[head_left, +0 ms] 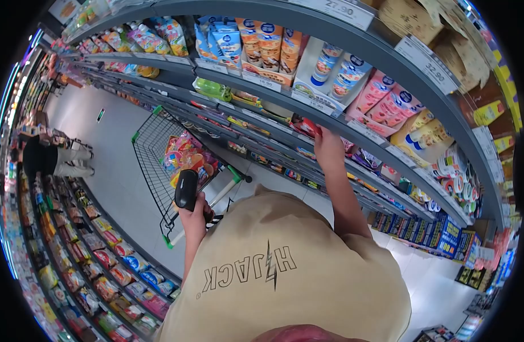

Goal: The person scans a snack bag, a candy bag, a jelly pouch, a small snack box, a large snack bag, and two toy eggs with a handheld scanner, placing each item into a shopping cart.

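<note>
My left hand (pixel 195 216) is wrapped round the handle of a black handheld scanner (pixel 187 189), held up in front of the shopping cart's near side. My right hand (pixel 328 147) reaches into a lower shelf on the right, its fingers closed at a red package (pixel 308 126). Above that hand, blue and white tubes (pixel 348 75) and pink packs (pixel 381 98) stand in display boxes. A green-trimmed wire cart (pixel 154 154) holds a heap of colourful packaged goods (pixel 185 154).
Curved shelves (pixel 387 56) with price labels run along the top and right. More stocked shelves (pixel 97 251) line the lower left. A person in dark top and light trousers (pixel 41 156) is at the far left. Blue boxes (pixel 442 231) are stacked at the right.
</note>
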Demonstrator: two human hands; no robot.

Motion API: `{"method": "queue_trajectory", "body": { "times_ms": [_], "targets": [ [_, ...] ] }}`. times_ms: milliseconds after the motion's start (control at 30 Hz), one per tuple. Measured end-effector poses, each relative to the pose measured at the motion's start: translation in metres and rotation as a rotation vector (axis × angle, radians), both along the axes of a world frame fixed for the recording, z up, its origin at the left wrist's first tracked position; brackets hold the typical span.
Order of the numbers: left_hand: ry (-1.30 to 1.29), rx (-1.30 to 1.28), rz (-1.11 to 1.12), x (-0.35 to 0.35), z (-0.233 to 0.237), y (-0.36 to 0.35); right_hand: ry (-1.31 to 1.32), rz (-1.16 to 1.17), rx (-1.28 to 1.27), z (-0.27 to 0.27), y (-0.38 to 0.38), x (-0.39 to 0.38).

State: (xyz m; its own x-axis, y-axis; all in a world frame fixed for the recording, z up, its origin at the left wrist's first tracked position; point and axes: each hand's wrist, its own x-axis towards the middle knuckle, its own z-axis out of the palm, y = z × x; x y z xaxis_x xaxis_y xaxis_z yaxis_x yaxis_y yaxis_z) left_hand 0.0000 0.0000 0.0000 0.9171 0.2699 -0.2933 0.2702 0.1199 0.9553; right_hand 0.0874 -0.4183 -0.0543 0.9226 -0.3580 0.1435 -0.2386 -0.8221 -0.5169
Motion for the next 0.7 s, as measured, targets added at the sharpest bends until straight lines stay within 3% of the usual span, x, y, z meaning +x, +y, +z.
{"method": "queue_trajectory", "body": {
  "times_ms": [67, 167, 300, 367, 500, 700],
  "targets": [
    [0.019, -0.001, 0.018, -0.006, 0.001, 0.001, -0.198, 0.057, 0.210, 0.012, 0.006, -0.023],
    [0.044, 0.032, -0.022, 0.002, -0.001, -0.005, -0.449, 0.343, 0.273, 0.031, 0.008, -0.033],
    [0.041, 0.133, -0.246, 0.002, -0.009, 0.005, -0.549, 0.687, 0.823, 0.017, 0.037, -0.025],
    [0.003, 0.266, -0.392, -0.002, 0.006, 0.001, -0.449, 0.756, 1.055, 0.022, 0.055, -0.020],
    [-0.153, 0.295, -0.725, 0.003, 0.025, 0.011, -0.310, 0.906, 1.135, 0.020, 0.085, -0.002],
    [-0.171, 0.237, -0.750, -0.001, 0.024, 0.057, -0.237, 1.008, 1.179, 0.033, 0.150, 0.012]
  ]
}}
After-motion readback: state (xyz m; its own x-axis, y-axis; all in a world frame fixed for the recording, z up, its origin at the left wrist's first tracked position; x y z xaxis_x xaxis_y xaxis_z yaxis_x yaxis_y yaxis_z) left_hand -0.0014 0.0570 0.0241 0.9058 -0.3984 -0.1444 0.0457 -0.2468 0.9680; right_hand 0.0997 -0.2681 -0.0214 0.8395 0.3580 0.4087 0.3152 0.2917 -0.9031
